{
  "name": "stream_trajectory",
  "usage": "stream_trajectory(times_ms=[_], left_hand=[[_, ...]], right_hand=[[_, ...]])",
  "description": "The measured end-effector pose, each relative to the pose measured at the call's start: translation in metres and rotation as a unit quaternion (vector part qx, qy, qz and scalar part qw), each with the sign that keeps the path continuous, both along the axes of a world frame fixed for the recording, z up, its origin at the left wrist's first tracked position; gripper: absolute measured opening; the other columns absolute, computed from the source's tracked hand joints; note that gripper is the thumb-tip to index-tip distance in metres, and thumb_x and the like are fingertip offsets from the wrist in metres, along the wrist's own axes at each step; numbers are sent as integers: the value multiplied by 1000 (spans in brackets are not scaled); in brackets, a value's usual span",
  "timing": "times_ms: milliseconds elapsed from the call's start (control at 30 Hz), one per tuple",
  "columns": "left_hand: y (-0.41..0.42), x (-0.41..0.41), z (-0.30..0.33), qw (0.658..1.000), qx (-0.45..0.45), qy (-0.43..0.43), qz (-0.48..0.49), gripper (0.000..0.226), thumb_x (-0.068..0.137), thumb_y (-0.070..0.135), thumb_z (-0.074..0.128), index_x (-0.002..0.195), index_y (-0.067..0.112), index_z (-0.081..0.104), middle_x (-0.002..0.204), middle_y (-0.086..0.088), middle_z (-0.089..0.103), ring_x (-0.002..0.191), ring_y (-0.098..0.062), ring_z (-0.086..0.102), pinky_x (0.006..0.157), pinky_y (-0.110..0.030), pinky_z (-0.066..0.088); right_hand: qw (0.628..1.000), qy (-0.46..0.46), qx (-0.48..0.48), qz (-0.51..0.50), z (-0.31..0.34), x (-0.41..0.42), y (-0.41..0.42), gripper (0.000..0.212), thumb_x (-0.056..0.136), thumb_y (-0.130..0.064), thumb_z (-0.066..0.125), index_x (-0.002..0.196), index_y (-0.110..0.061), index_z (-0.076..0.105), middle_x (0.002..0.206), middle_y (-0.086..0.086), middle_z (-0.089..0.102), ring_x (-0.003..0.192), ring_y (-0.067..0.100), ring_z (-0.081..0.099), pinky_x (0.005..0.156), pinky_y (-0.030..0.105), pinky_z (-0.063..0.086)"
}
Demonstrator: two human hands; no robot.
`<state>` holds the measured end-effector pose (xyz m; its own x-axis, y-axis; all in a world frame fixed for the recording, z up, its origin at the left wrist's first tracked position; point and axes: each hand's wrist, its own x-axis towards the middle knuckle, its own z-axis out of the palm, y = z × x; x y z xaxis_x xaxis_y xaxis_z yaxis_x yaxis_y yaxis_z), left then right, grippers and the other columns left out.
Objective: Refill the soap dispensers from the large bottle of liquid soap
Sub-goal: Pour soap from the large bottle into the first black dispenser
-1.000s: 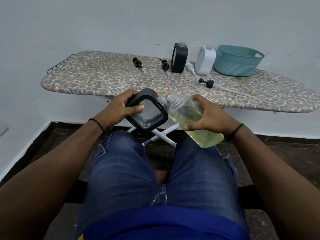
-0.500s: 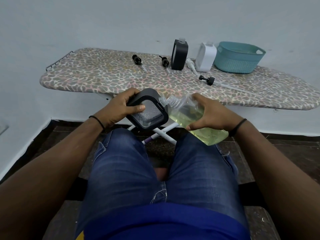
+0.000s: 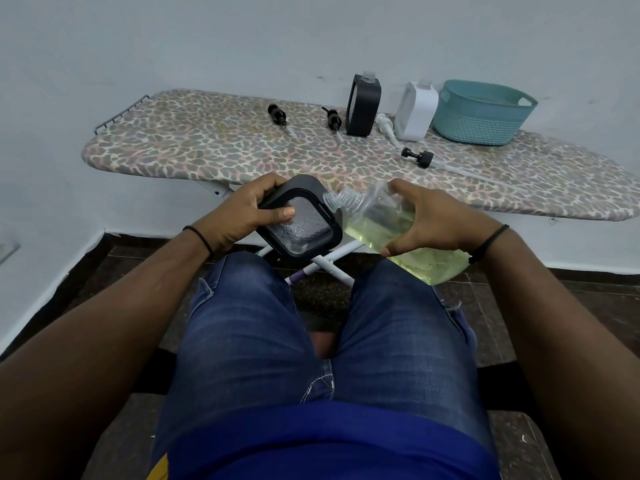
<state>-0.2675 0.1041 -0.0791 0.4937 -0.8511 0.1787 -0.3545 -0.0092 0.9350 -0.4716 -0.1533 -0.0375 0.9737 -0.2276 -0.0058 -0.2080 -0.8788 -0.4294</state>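
Observation:
My left hand grips a black square soap dispenser with a clear window, held tilted above my knees. My right hand holds the large clear bottle of yellow-green liquid soap on its side. Its open threaded neck touches the dispenser's clear neck at the upper right corner. On the ironing board stand a second black dispenser and a white dispenser, both with open necks. Two black pumps, a white pump and a black pump with a long tube lie beside them.
A teal plastic basket sits at the board's back right, against the pale wall. The board's white crossed legs show beyond my knees. I sit with my jeans-clad legs under both hands, over a dark floor.
The bottle's neck has closed in on the dispenser's neck and now touches it. Both hands have risen slightly toward the board's front edge.

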Motion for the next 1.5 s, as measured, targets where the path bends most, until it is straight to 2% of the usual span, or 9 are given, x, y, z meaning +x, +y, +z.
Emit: stream_trajectory(times_ms=[200,367,467,633,867,1133,1267,1333,1500], left_hand=[[-1,1,-2,1000,-2,16,-5,36,88,15,74,119,8,57,107,-5,63,95,-7,65,83,-19,52],[0,0,-2,1000,-8,28,1,40,85,19,70,120,5,57,108,-7,64,96,-9,66,84,-20,52],[0,1,-3,1000,-9,24,3,47,85,20,70,123,-2,54,109,-9,62,97,-10,64,84,-20,52],[0,1,-3,1000,-8,20,3,50,85,21,70,124,-4,53,110,-11,60,99,-14,62,86,-22,52],[0,-4,0,1000,-8,28,-4,41,85,17,68,120,2,54,106,-5,61,93,-5,64,82,-17,51],[0,-1,-2,999,-12,36,-2,38,86,18,72,119,7,56,107,-5,62,96,-7,63,83,-18,51],[2,0,-3,999,-19,38,4,38,85,19,69,118,6,56,109,-10,60,97,-9,62,84,-18,51],[3,1,-3,999,-23,41,8,40,85,19,69,120,4,56,109,-10,60,97,-9,63,84,-18,51],[4,2,-3,998,-31,49,15,37,85,19,69,118,8,58,104,4,65,96,-6,64,84,-18,51]], right_hand=[[1000,8,-14,8,8,1,1,92,54,-49,92,129,-32,40,102,-7,59,84,1,53,62,21,40],[999,20,-25,14,13,2,0,94,54,-50,92,130,-34,39,106,-3,59,93,20,58,72,33,49],[999,18,-24,12,16,4,1,98,52,-50,91,133,-34,39,105,-10,53,96,17,54,71,29,42],[999,17,-32,6,20,3,5,98,51,-52,91,132,-35,39,90,-28,46,81,2,51,63,17,39],[998,39,-44,8,22,3,3,99,50,-52,89,133,-34,40,104,-3,57,93,19,56,70,28,43],[998,54,-31,6,26,7,-1,98,43,-57,87,127,-41,39,106,-4,58,93,17,57,66,18,40],[998,58,-29,13,28,12,-2,93,46,-53,91,123,-43,39,103,-5,58,85,5,54,65,18,39],[998,59,-31,14,29,15,-2,92,49,-50,93,124,-44,39,102,-4,57,87,11,56,64,17,38],[997,59,-38,21,32,21,-2,94,49,-49,93,127,-40,41,104,-4,58,87,11,55,65,18,38]])
